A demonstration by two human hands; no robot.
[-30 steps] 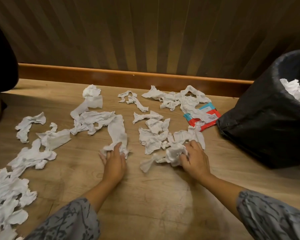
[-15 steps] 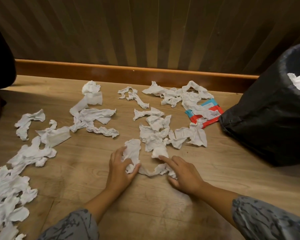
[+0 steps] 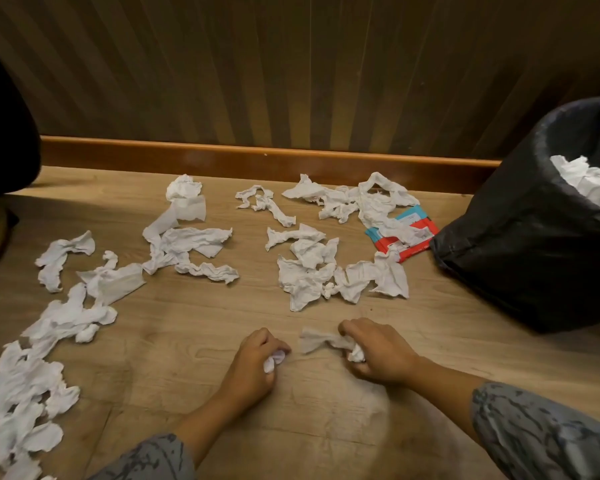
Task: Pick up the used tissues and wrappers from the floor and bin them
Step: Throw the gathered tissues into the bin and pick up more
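Head view. The left hand (image 3: 253, 367) was curled into a fist around a small wad of crumpled white tissue (image 3: 273, 362) low over the pale wood-plank floor (image 3: 326, 427). The right hand (image 3: 378, 351) had its fingers closed on a longer twisted strip of white tissue (image 3: 321, 341), whose free end trailed on the boards. Loose crumpled white tissues (image 3: 309, 271) lay scattered ahead and to the left; a flat red-and-blue paper wrapper (image 3: 406, 237) lay partly under tissue, just beside the black-lined waste bin (image 3: 520, 244), itself already holding tissue. The paper appeared very light, soft and compressible, probably easily torn; bunching it in the fist should serve, while the flat wrapper likely needs lifting at an edge.
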